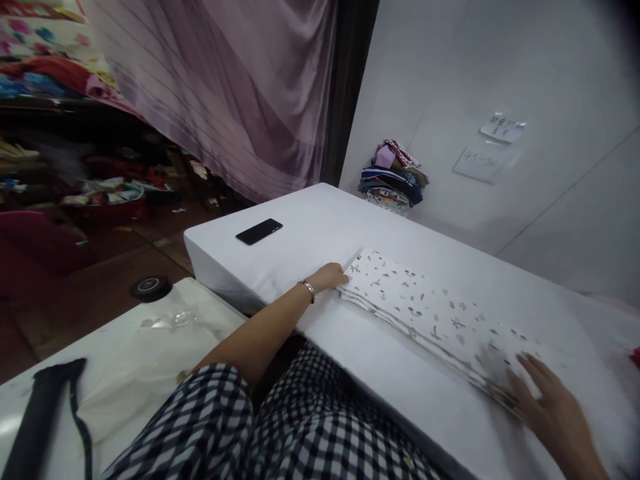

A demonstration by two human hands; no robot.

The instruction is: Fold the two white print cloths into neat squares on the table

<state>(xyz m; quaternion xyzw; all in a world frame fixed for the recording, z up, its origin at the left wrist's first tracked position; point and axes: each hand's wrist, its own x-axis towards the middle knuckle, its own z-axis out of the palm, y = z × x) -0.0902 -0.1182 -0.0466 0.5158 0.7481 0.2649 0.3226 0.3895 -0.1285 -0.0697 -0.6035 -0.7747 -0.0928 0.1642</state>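
A folded white cloth with small dark prints (425, 310) lies in a long strip on the white table (320, 227). My left hand (330, 275), with a bracelet at the wrist, rests at the strip's left end, fingers curled at its edge; what they grip is hidden. My right hand (547, 397) lies flat on the strip's right end with fingers spread.
A black phone (259, 231) lies near the table's left corner. A pile of folded fabrics (394, 177) sits at the back by the wall. A second white surface (125, 353) at the left holds a black strap (45, 413). A purple curtain (225, 87) hangs behind.
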